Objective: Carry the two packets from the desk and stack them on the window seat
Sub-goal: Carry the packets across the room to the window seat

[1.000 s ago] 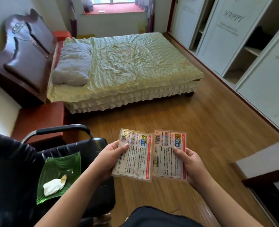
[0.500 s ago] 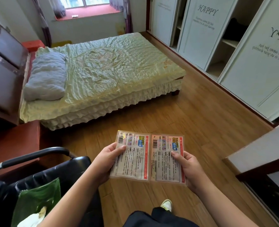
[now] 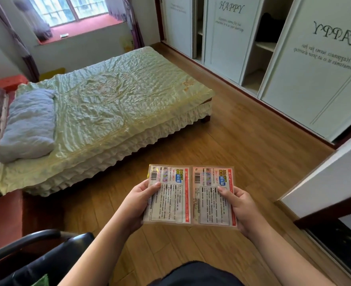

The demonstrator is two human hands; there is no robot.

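left hand [image 3: 136,200] grips left packet [image 3: 167,195], right hand [image 3: 239,209] grips right packet [image 3: 212,196], edges touching

floor [image 3: 242,153]: wood planks
bed [image 3: 112,100]: pale green quilt, grey pillow [image 3: 29,124]
wardrobe [image 3: 315,79]: white sliding doors, right wall
window [image 3: 67,9]: daylight, far wall
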